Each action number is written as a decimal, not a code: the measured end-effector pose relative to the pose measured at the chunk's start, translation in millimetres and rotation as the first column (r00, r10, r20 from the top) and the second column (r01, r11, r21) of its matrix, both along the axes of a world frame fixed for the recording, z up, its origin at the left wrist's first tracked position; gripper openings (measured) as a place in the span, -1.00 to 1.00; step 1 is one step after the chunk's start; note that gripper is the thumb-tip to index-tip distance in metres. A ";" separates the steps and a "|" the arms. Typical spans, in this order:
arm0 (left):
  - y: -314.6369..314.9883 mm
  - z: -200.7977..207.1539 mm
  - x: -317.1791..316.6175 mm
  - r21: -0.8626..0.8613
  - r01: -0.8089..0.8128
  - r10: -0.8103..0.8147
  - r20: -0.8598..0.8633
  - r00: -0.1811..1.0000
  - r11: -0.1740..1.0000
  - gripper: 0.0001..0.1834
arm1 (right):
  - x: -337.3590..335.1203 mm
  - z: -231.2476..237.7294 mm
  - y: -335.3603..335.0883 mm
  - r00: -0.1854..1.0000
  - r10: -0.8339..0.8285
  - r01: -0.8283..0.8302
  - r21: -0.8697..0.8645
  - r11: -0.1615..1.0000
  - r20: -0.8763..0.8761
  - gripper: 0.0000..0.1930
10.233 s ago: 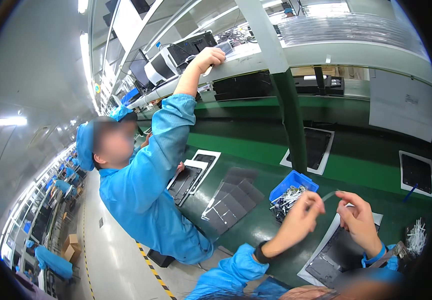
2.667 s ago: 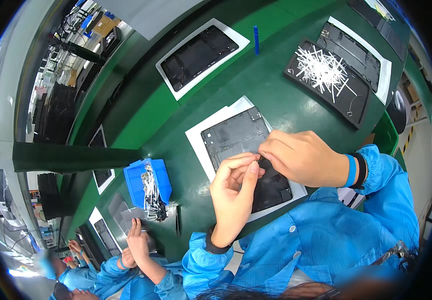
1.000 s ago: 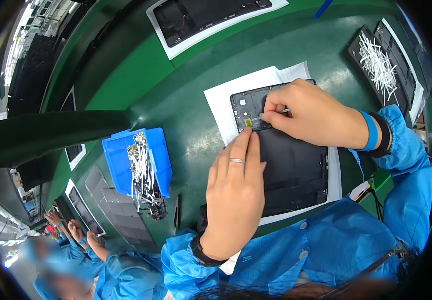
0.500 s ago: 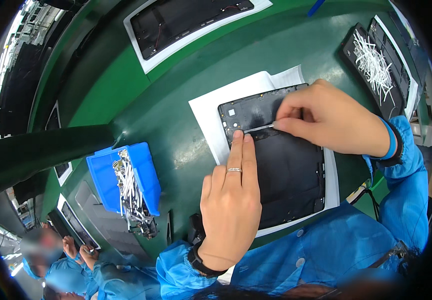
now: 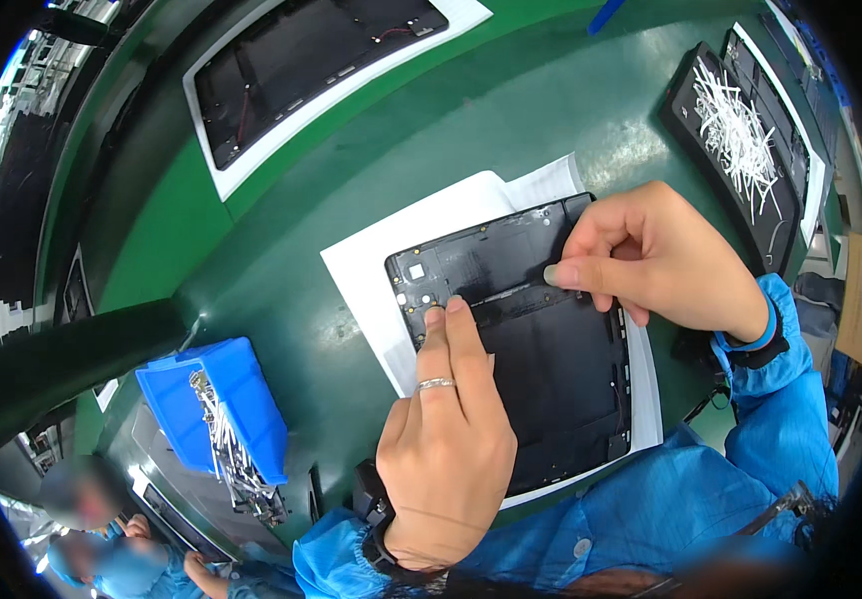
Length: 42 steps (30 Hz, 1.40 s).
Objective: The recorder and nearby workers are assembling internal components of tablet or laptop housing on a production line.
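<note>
A black tablet-like housing (image 5: 561, 399) lies on white paper with its inner side up. Along a seam across its upper part runs a thin pale strip (image 5: 499, 297). My left hand (image 5: 448, 439) is open, its index and middle fingertips pressing on the housing near the strip's left end; it wears a ring. Near the strip's right end, my right hand (image 5: 650, 262) is closed in a pinch, thumb against the bent index finger. The strip seems to run to this pinch, though the fingers hide its end.
White paper (image 5: 366, 280) sticks out beyond the housing. A blue bin (image 5: 261, 399) with white strips and metal parts stands left. At far right, white strips (image 5: 735, 130) lie on a black casing (image 5: 685, 110). Another housing (image 5: 311, 75) sits at the back. People work at lower left.
The strip now lies lower along the seam, where it was bright and stretched between my hands before. My left fingers have shifted slightly on the housing. The whole view has moved a little.
</note>
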<state>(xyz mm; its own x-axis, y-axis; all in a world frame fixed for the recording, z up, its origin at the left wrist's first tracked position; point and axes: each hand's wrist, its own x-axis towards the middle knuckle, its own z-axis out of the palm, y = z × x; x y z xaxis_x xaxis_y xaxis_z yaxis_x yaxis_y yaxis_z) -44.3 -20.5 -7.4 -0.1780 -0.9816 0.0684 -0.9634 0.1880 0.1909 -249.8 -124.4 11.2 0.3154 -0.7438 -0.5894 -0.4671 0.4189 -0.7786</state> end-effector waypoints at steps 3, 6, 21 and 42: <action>-2.1 1.9 -3.2 0.016 -0.022 0.022 0.014 1.000 1.000 -0.48 | 3.2 1.4 0.3 1.000 -0.019 0.020 0.029 0.999 -0.013 -0.80; -3.9 4.4 -5.4 0.028 -0.009 0.008 0.025 1.000 1.000 -0.50 | 2.0 -3.6 4.4 0.999 -0.017 0.014 -0.097 0.995 -0.036 -0.82; -4.6 -2.6 -3.6 0.014 0.047 -0.049 0.204 0.978 0.999 -0.34 | -0.1 -25.3 13.1 0.974 0.118 -0.209 -0.569 0.795 -0.192 -0.83; -9.7 4.5 -3.4 0.052 0.081 -0.089 0.172 0.981 0.995 -0.45 | -2.9 -20.0 13.8 0.956 0.086 -0.254 -0.644 0.722 -0.282 -0.77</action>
<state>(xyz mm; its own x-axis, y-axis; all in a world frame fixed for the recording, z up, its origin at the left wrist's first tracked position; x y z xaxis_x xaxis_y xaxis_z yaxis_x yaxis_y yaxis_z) -47.8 -30.2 -2.9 -0.2666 -0.9637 -0.0141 -0.9635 0.2660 0.0316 -252.7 -110.6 -8.8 0.4032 -0.9146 -0.0293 -0.6684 -0.2725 -0.6921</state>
